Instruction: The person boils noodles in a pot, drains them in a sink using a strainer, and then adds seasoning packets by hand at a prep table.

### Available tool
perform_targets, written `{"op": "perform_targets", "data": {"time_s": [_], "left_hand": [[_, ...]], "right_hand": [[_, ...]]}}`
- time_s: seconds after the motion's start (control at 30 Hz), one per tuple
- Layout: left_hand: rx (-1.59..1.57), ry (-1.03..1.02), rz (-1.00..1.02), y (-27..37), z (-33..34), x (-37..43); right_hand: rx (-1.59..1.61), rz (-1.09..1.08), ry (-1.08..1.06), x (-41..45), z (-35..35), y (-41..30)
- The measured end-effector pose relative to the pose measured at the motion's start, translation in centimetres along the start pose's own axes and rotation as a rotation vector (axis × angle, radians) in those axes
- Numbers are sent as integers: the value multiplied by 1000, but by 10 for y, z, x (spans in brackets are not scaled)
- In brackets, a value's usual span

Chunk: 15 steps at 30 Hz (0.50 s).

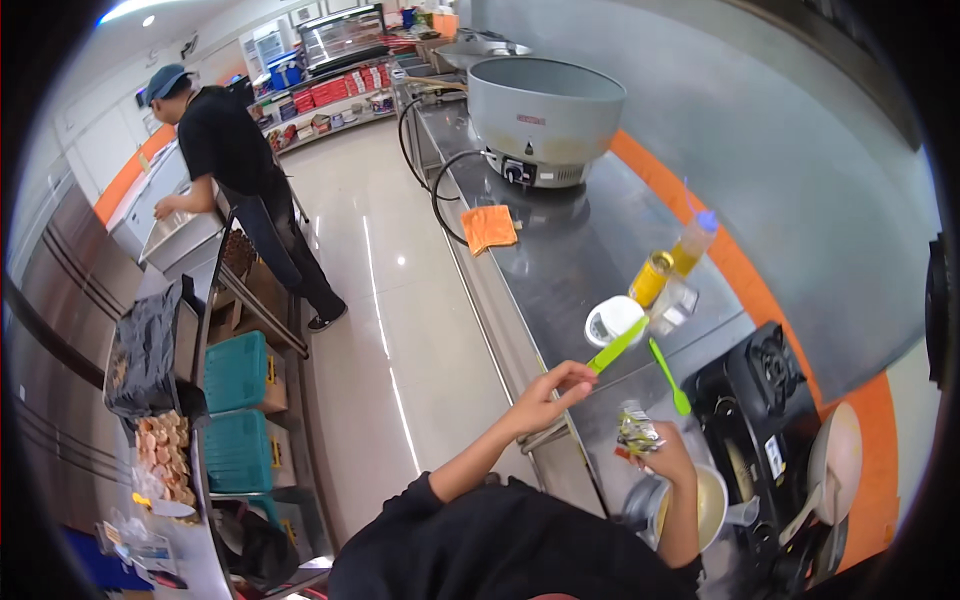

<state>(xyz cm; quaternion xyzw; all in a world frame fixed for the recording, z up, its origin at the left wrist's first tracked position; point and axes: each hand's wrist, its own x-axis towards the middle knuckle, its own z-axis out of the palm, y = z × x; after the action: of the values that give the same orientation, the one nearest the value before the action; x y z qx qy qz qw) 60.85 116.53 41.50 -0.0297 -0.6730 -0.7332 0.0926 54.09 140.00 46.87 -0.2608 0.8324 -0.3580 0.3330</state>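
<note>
My left hand (551, 397) grips one end of a flat lime-green utensil (619, 345), perhaps a plastic knife or spatula. Its far end reaches over a round white kitchen scale (611, 319) on the steel counter. In my right hand (669, 457) is a crumpled silver-and-green foil packet (637, 429), held over the counter. Below that wrist stands a pale pot (714, 506), partly hidden by my forearm. Between the scale and the stove lies a green silicone spatula (670, 379). A yellow can (651, 279) and a clear container (673, 305) stand beside the scale.
A squeeze bottle (694, 241) stands by the wall. A black gas stove (750, 405) and a pan (836, 461) are at right. A large rice cooker (546, 112) and orange cloth (489, 229) sit farther along. Across the aisle, a person (232, 157) works at a counter.
</note>
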Motion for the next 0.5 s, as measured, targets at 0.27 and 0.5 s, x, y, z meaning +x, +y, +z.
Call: {"op": "perform_targets", "data": {"time_s": [0.27,0.5], "left_hand": [[334,-582,-199,-17,25,20],[-186,-225,-260,-30,57,21]], "right_hand": [[-466,-444,129,17,18,5],[-94,-220,416,-17,3,13]]}}
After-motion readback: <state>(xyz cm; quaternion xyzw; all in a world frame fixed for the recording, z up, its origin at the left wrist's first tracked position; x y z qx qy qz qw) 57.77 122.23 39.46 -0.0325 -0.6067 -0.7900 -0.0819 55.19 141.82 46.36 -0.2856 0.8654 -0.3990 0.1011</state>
